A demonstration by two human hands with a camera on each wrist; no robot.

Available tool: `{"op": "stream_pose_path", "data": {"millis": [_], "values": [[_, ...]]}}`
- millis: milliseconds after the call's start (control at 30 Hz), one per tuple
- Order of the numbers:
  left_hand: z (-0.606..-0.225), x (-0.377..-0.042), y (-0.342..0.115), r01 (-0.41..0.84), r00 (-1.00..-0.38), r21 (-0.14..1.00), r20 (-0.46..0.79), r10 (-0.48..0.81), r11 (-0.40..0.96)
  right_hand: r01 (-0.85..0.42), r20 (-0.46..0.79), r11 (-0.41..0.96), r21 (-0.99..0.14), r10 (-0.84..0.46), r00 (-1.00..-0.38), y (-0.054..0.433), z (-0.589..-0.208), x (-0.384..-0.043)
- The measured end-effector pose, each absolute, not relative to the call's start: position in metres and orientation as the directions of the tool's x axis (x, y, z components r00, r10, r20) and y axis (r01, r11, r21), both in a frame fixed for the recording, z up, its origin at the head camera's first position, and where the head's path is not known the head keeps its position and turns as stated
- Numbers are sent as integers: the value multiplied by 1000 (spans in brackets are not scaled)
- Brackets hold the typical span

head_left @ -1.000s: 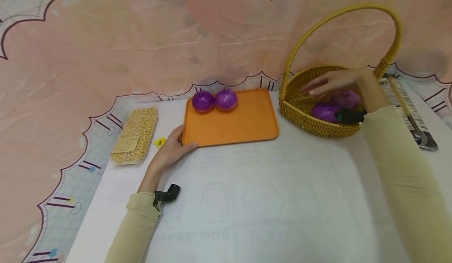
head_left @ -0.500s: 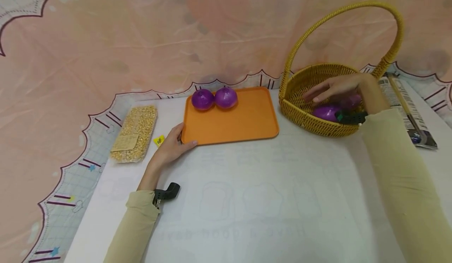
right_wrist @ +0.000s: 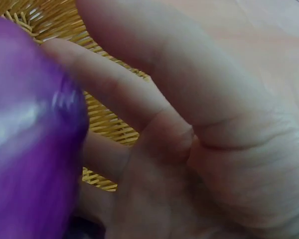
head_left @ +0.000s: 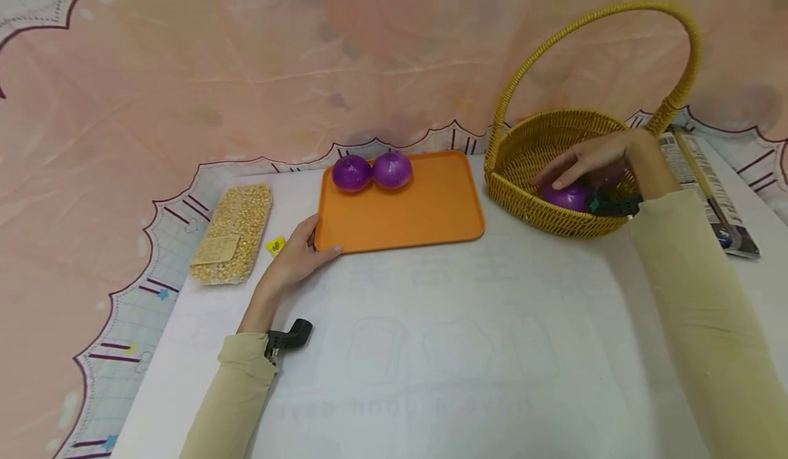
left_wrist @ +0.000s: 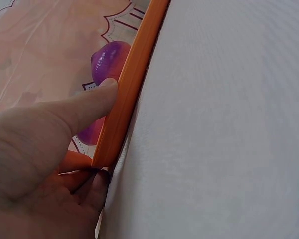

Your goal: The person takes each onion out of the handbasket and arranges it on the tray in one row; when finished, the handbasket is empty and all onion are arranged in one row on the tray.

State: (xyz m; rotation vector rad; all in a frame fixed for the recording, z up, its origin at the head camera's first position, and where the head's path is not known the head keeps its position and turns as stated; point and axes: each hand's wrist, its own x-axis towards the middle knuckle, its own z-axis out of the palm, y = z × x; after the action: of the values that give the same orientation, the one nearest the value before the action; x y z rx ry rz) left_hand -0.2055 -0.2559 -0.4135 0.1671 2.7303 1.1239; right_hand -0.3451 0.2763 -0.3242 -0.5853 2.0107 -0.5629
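In the head view, my left hand [head_left: 295,257] holds the near left corner of an orange tray [head_left: 425,219]. The left wrist view shows its thumb on the rim and the other fingers at the tray's corner. Two shiny purple onions [head_left: 372,172] sit side by side at the tray's back left. My right hand [head_left: 594,158] reaches down into a wicker basket [head_left: 535,209], its fingers spread about a purple onion [right_wrist: 30,129]. In the right wrist view the thumb stands apart from that onion; some fingers pass behind it. Another onion is partly hidden beneath the hand.
A clear bag of yellow corn kernels [head_left: 237,233] lies left of the tray, with a small yellow tag [head_left: 275,245] between them. Right of the basket is a printed packet [head_left: 717,199]. The basket's tall arched handle [head_left: 615,11] rises behind the right hand.
My right hand has lowered into the basket, and its fingers have come down around the near onion. The left hand stays at the tray's corner.
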Motion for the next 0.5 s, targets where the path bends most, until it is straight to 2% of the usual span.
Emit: {"op": "stream_pose_path", "data": {"millis": [300,500], "values": [[-414,-205,-256,39,-978,710,-118,173,703,-126,-665,763,-634,-621,-413,272,-324,-346],[-413,-203,-256,22,-978,715,-128,162,699,-116,-664,760,-640,-622,-414,273,-325,-346]]}}
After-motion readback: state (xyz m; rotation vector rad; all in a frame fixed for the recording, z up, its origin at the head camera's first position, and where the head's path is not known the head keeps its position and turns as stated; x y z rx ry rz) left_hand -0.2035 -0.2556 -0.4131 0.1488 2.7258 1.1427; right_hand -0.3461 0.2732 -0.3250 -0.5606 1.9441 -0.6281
